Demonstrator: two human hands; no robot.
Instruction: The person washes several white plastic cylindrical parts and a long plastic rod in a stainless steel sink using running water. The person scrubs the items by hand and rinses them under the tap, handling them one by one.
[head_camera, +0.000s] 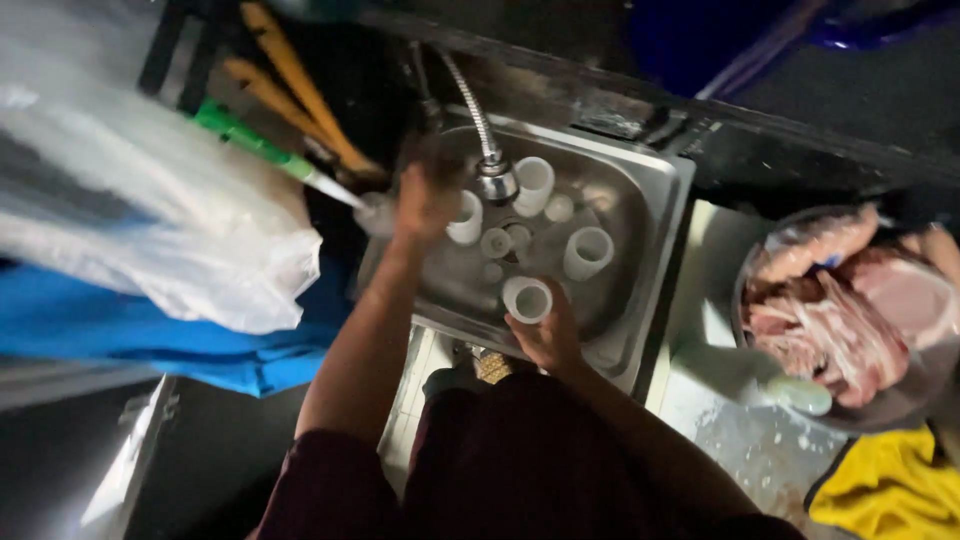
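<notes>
Small stainless-steel sink sits in a dark worktop, seen from above. Right hand is at the near rim of the sink, fingers curled around a white cylindrical plastic cup, mouth up; grip is closed on the cup. Left hand is raised over the left part of the sink, blurred, just beside another white plastic cup at the basin's left; cannot tell if it grips it or merely touches it, finger spread unclear. Flexible metal faucet hose with spray head hangs over the basin middle, between the hands. More white cups lie in the basin: one behind the spray head, one lying to the right, plus small round white caps near the drain. Right of the sink, a round metal bowl holds raw pink meat pieces; a pale green round-ended thing rests at its near edge. Crumpled yellow cloth lies at the lower right on the wet light-coloured worktop surface. Left of the sink, a clear plastic bag over blue fabric; yellow and green handled tools lean behind it. Dark maroon sleeves cover both upper arms.
</notes>
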